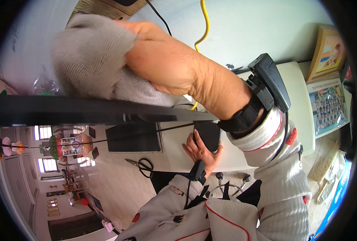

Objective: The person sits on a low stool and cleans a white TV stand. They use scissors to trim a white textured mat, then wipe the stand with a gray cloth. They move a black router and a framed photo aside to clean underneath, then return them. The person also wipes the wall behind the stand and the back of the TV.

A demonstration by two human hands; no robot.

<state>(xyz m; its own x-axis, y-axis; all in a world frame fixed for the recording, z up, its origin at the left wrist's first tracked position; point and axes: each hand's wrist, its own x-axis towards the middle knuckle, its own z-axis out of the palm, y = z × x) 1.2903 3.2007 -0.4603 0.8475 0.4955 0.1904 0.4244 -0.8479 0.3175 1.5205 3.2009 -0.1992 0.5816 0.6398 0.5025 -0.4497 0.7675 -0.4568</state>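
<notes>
A bunched grey ribbed cloth [92, 56] is wrapped in my right hand [154, 60], which reaches up and to the left, just beyond a long black bar-like edge [106, 110]. The cloth is partly smeared by motion, and it covers most of my fingers. This black edge looks like a thin screen seen from its top. On the near side of it, my left hand [204, 154] grips a black rounded flat piece [208, 135], with the thumb on one side and fingers on the other. Whether that piece joins the black edge, I cannot tell.
Scissors with black handles [145, 166] lie near a dark rectangular panel [133, 137] on the left. A white tabletop [295, 104] stretches right, with a framed photo [329, 52] and group picture [329, 106] beyond. A yellow cable [204, 24] hangs behind my right arm. Chair casters [246, 177] show below.
</notes>
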